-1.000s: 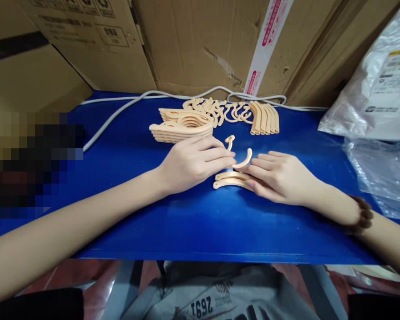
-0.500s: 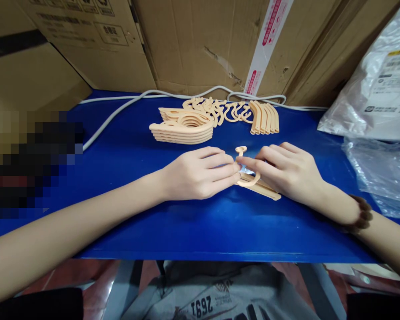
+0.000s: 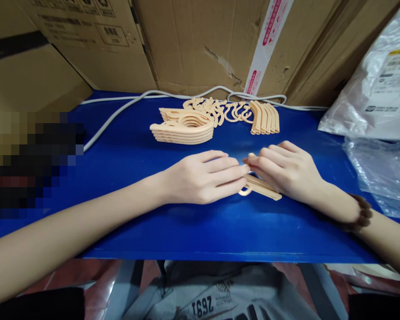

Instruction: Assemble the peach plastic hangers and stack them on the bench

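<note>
My left hand (image 3: pixel 202 178) and my right hand (image 3: pixel 285 171) meet fingertip to fingertip at the middle of the blue table (image 3: pixel 200 231). Between them lies a peach plastic hanger piece (image 3: pixel 262 188), flat on the table. Both hands have their fingers pressed together on it; its hook end shows just below my left fingertips. My right wrist wears a dark bead bracelet (image 3: pixel 362 215).
Behind the hands a stack of peach hanger bodies (image 3: pixel 183 129) and a row of hooks and arm pieces (image 3: pixel 240 113) lie near the back. A white cable (image 3: pixel 120 113) runs along the rear. Cardboard boxes (image 3: pixel 203 40) wall the back; plastic bags (image 3: pixel 376 102) sit at right.
The hook, which stood up between my fingers, has been folded down flat against the hanger arms. Both hands have closed in over the piece.
</note>
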Demonstrator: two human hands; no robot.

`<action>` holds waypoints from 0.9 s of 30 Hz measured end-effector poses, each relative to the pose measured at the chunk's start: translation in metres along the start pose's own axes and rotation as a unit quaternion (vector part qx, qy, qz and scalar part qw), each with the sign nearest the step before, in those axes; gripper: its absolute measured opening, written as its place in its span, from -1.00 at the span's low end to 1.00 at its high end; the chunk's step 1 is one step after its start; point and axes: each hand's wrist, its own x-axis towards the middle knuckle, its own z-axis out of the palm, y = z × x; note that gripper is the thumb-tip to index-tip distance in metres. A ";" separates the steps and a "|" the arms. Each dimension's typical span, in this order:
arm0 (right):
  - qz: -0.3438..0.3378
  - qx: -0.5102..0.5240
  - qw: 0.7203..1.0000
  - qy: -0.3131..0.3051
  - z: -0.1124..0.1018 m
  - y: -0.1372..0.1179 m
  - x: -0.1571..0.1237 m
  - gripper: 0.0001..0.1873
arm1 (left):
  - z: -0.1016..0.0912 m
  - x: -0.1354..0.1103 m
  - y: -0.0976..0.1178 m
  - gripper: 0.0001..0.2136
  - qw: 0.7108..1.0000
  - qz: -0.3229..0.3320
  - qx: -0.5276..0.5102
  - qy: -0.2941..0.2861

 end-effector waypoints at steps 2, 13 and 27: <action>0.043 0.045 0.998 0.005 0.001 0.001 -0.001 -0.80 | 0.000 0.000 -0.002 -0.81 0.999 -0.040 -0.020 0.010; 0.377 0.527 0.761 0.009 0.016 0.011 0.003 -0.75 | 0.003 0.001 -0.006 -0.70 0.992 -0.089 -0.056 -0.065; 0.382 0.627 0.679 -0.002 0.039 0.010 0.029 -0.66 | 0.005 0.000 -0.005 -0.79 0.966 -0.105 -0.149 -0.183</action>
